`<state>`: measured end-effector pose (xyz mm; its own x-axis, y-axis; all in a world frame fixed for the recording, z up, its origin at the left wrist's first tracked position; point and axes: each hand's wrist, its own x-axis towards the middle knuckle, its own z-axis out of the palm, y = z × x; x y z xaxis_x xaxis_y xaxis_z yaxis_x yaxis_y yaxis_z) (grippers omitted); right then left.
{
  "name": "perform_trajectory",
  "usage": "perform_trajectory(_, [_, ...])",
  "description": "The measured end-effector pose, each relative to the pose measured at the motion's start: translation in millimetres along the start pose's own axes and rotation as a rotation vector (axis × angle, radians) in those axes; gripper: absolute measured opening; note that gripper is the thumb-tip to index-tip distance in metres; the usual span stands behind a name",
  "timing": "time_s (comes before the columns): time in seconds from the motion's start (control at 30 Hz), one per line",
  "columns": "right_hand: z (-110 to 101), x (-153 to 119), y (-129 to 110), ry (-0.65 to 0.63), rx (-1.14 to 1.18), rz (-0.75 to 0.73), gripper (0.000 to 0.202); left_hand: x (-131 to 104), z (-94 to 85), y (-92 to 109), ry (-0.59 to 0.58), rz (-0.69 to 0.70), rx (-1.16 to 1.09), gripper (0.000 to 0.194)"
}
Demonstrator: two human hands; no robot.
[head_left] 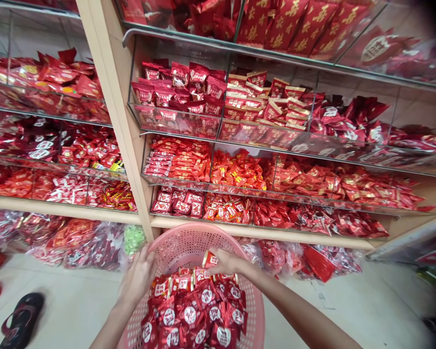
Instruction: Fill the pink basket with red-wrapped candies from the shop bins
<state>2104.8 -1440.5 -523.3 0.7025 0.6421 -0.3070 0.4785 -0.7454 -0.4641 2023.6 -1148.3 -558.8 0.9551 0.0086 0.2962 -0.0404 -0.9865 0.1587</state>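
Note:
A pink perforated basket [252,310] at the bottom centre holds a heap of red candy packets [191,315], many with round white labels. My left hand [140,271] lies against the basket's left rim, with its fingers over the edge. Inside the basket, toward the far side, my right hand [221,261] pinches a small red packet with a gold edge [210,259]. Similar gold-edged packets [181,282] lie just below it, at the back of the heap.
Shelves with clear dividers [181,182] hold red packets beyond the basket. Bagged goods [94,245] and a green bag [133,238] lie under the lowest shelf. A dark flip-flop [23,317] is on the floor at the left.

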Motion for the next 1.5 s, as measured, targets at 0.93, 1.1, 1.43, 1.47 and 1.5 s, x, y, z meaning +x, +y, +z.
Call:
perform_trajectory(0.93, [47.0, -2.3, -30.1, -0.189, 0.105, -0.087, 0.068, -2.2, -0.8, 0.7, 0.001, -0.015, -0.006, 0.032])
perform_trajectory(1.1, [51.2, -4.5, -32.3, -0.173, 0.14, -0.055, 0.068, -1.7, 3.3, -2.6, 0.025, 0.002, -0.021, 0.031])
perform_trajectory(1.43, [35.8, -2.8, -33.4, -0.035, 0.112, -0.086, 0.065, -1.0, 7.6, -6.8, 0.052, 0.023, -0.031, 0.03])
perform_trajectory(1.47, [28.2, -1.2, -32.6, 0.022, 0.105, -0.088, 0.063, -0.9, 7.5, -6.7, 0.05, 0.022, -0.028, 0.03])
perform_trajectory(1.5, [18.9, 1.1, -30.6, 0.106, 0.096, -0.087, 0.06, -0.9, 7.5, -6.6, 0.045, 0.021, -0.021, 0.03])
